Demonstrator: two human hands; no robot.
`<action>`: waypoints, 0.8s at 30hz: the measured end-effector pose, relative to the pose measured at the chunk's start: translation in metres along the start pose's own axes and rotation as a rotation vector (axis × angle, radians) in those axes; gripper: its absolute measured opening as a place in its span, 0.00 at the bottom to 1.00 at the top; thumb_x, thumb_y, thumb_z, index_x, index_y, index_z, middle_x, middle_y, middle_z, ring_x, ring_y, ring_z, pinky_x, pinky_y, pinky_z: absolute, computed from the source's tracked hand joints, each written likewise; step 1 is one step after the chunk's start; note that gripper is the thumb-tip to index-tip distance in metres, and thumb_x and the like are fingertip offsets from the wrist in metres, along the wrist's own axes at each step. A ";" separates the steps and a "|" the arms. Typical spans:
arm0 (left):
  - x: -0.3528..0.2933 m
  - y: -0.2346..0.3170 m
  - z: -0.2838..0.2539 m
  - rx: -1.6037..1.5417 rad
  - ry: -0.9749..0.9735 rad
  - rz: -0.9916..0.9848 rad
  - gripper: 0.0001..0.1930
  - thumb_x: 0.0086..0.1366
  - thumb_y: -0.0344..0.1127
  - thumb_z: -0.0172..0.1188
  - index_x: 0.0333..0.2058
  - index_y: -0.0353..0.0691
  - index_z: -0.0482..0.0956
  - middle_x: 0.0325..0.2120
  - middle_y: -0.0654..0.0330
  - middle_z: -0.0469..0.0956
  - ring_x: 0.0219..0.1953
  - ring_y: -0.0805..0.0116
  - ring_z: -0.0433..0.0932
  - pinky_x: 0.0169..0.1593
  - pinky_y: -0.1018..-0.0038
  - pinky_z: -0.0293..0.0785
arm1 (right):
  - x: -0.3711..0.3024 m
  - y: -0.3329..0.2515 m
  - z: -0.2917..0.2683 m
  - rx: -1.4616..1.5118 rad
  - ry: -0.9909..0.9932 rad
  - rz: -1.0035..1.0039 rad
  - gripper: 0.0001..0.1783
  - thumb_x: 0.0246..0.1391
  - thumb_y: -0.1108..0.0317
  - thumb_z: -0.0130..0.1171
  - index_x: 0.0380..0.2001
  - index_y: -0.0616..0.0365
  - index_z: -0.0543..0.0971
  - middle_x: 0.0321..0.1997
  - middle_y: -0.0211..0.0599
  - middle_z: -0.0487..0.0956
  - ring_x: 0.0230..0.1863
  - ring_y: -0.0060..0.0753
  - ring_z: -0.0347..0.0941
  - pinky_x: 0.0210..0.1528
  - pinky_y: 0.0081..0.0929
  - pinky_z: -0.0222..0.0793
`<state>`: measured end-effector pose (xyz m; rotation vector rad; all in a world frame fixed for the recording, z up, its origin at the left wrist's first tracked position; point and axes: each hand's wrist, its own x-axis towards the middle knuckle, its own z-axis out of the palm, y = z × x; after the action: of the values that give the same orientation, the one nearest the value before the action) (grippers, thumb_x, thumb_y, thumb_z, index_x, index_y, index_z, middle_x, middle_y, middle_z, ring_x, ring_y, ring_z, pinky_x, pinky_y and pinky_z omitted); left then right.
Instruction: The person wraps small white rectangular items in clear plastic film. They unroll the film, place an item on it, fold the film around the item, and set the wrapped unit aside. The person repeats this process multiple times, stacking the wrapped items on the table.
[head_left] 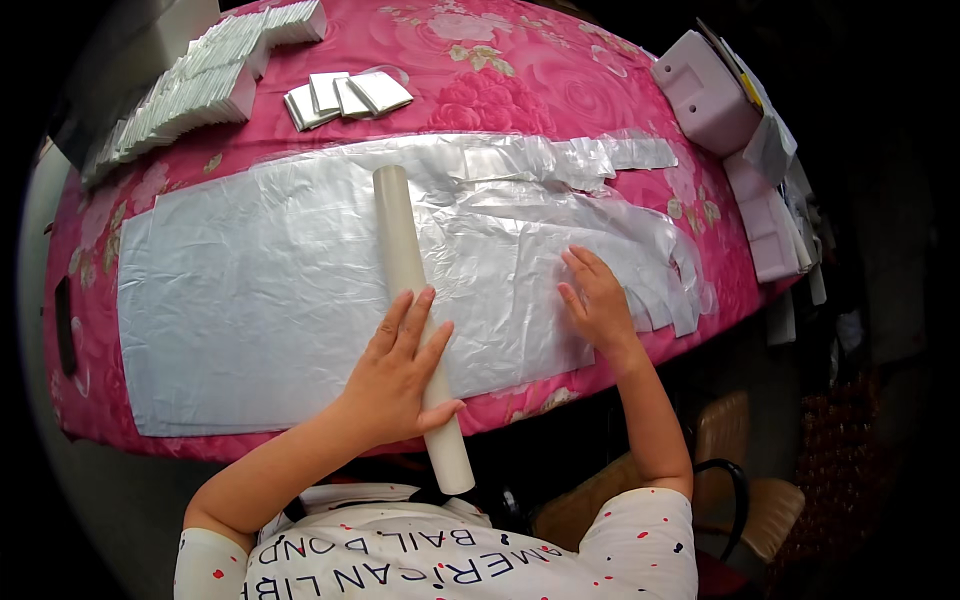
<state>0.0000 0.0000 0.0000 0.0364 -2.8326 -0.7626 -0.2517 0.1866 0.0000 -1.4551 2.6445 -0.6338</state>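
A stack of thin, whitish, translucent plastic bags (240,290) lies flat across the table. The crumpled, strap-like ends are at the right. Across the stack, pointing away from me, rests a long off-white tube (402,235), its near end jutting past the table's front edge. My left hand (400,370) lies on the tube's near half, fingers spread and stretched over it, the thumb across it lower down. To the right, my right hand (598,300) rests open on the wrinkled plastic, fingers apart and holding nothing.
A pink floral cloth (490,95) covers the table. Folded silvery-white packets (345,97) lie beyond the bags, with long rows of similar packets (190,95) at the far left. Pale foam boxes (700,90) stand at the right edge. A brown chair (725,440) is below right.
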 end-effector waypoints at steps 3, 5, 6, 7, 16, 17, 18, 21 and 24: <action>0.001 -0.006 -0.007 0.034 0.007 0.012 0.39 0.49 0.54 0.59 0.54 0.32 0.63 0.62 0.38 0.44 0.65 0.38 0.38 0.64 0.55 0.43 | -0.007 0.005 0.017 -0.076 0.086 -0.077 0.25 0.54 0.64 0.51 0.54 0.63 0.67 0.60 0.50 0.63 0.63 0.48 0.56 0.63 0.35 0.51; 0.000 0.000 -0.002 0.010 -0.002 0.001 0.39 0.48 0.54 0.59 0.54 0.32 0.63 0.62 0.37 0.44 0.65 0.37 0.38 0.64 0.55 0.43 | -0.021 0.050 0.008 -0.149 0.153 0.018 0.24 0.55 0.64 0.49 0.54 0.64 0.66 0.60 0.50 0.63 0.63 0.48 0.56 0.63 0.35 0.51; 0.000 0.001 -0.001 0.008 -0.003 0.011 0.39 0.48 0.54 0.59 0.54 0.31 0.64 0.62 0.37 0.44 0.65 0.37 0.38 0.64 0.55 0.43 | -0.026 0.070 0.002 -0.171 0.184 0.068 0.24 0.56 0.66 0.46 0.54 0.65 0.66 0.60 0.51 0.63 0.63 0.49 0.56 0.63 0.36 0.51; 0.000 0.001 -0.002 0.007 -0.007 0.020 0.39 0.48 0.54 0.59 0.54 0.31 0.64 0.62 0.37 0.44 0.65 0.37 0.38 0.64 0.55 0.43 | -0.033 0.092 -0.002 -0.205 0.192 0.157 0.23 0.56 0.67 0.45 0.54 0.66 0.67 0.60 0.52 0.64 0.62 0.50 0.57 0.63 0.35 0.52; 0.003 0.002 -0.002 0.016 -0.008 0.026 0.39 0.47 0.52 0.60 0.53 0.32 0.64 0.62 0.38 0.44 0.65 0.38 0.39 0.64 0.55 0.45 | -0.038 0.109 -0.035 -0.343 0.339 0.495 0.14 0.49 0.65 0.54 0.38 0.61 0.78 0.45 0.41 0.77 0.48 0.43 0.71 0.49 0.33 0.65; 0.003 0.002 -0.002 0.017 -0.015 0.026 0.39 0.47 0.52 0.60 0.53 0.32 0.64 0.62 0.38 0.44 0.64 0.38 0.39 0.64 0.55 0.45 | -0.035 0.100 -0.036 -0.345 0.349 0.551 0.13 0.47 0.65 0.56 0.35 0.60 0.78 0.41 0.40 0.78 0.45 0.43 0.72 0.47 0.34 0.66; 0.003 0.003 -0.002 0.011 -0.020 0.034 0.38 0.47 0.52 0.60 0.53 0.32 0.64 0.62 0.38 0.45 0.64 0.38 0.40 0.64 0.55 0.45 | -0.038 0.101 -0.039 -0.370 0.414 0.481 0.11 0.44 0.66 0.59 0.32 0.60 0.78 0.38 0.39 0.78 0.42 0.43 0.73 0.44 0.34 0.66; 0.004 0.005 -0.002 -0.005 -0.022 0.053 0.37 0.48 0.52 0.59 0.53 0.32 0.64 0.61 0.38 0.45 0.64 0.38 0.40 0.64 0.55 0.45 | -0.047 0.093 -0.046 -0.436 0.555 0.247 0.10 0.37 0.69 0.65 0.25 0.60 0.76 0.28 0.37 0.78 0.33 0.42 0.73 0.37 0.34 0.67; 0.003 0.006 -0.003 -0.007 0.012 0.055 0.37 0.49 0.51 0.59 0.53 0.32 0.64 0.61 0.39 0.47 0.64 0.39 0.42 0.63 0.55 0.46 | -0.042 0.035 -0.055 -0.298 0.521 0.127 0.10 0.36 0.73 0.65 0.22 0.60 0.73 0.22 0.36 0.75 0.24 0.36 0.71 0.30 0.29 0.67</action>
<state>-0.0018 0.0032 0.0059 -0.0377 -2.8065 -0.7582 -0.2700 0.2555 0.0307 -1.3079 3.3268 -0.7123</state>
